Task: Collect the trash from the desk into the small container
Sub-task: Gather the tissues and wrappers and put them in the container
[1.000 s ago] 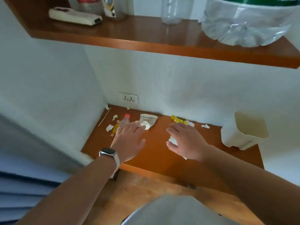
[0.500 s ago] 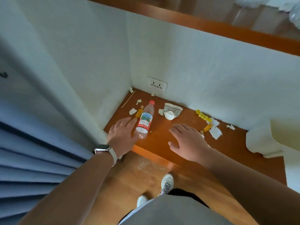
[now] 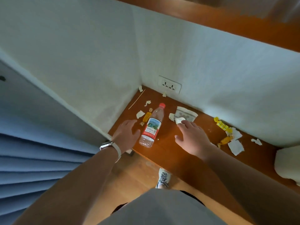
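Note:
An empty plastic bottle (image 3: 152, 125) with a red cap lies on the wooden desk (image 3: 167, 142). My left hand (image 3: 127, 135) hovers open just left of it, fingers spread. My right hand (image 3: 193, 138) is open to the bottle's right, its fingertips near a crumpled white tissue (image 3: 179, 120) and a paper wrapper (image 3: 186, 114). An orange candy wrapper (image 3: 146, 117) and white scraps (image 3: 140, 114) lie left of the bottle. Yellow wrappers (image 3: 221, 125) and torn paper (image 3: 235, 146) lie to the right. The small cream container (image 3: 287, 161) lies at the far right edge, partly cut off.
White walls close the desk's corner, with a power socket (image 3: 169, 85) low on the back wall. A thin wooden stick (image 3: 137, 99) lies along the left wall. A wooden shelf (image 3: 227, 18) hangs overhead. Blue curtain (image 3: 40, 159) hangs at the left; my shoe (image 3: 163, 177) stands below.
The camera has tilted down and drawn closer. Both hands have moved forward; my right hand's fingertips have come up to the tissue, while my left stays beside the bottle.

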